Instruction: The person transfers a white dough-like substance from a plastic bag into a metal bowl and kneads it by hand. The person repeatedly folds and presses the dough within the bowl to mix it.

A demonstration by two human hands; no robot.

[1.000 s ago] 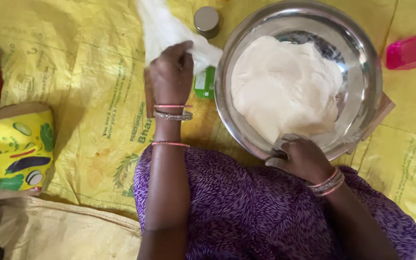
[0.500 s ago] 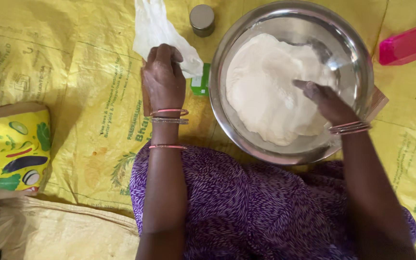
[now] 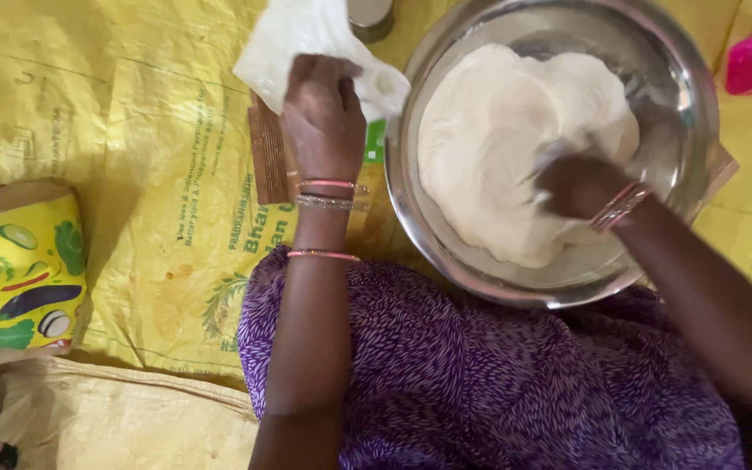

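Right hand (image 3: 578, 184) is pressing into the flour mound (image 3: 515, 148) inside the steel bowl (image 3: 681, 113), fingers curled, grip unclear. Left hand (image 3: 324, 113) is lying just beside the bowl's left rim, clutching a white plastic bag (image 3: 293, 39) on the yellow mat (image 3: 132, 174).

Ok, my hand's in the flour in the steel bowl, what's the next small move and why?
Probably sweep the right hand through the flour toward the bowl wall: the mound sits heaped and uneven, and the left hand rests on the white bag, away from the rim.
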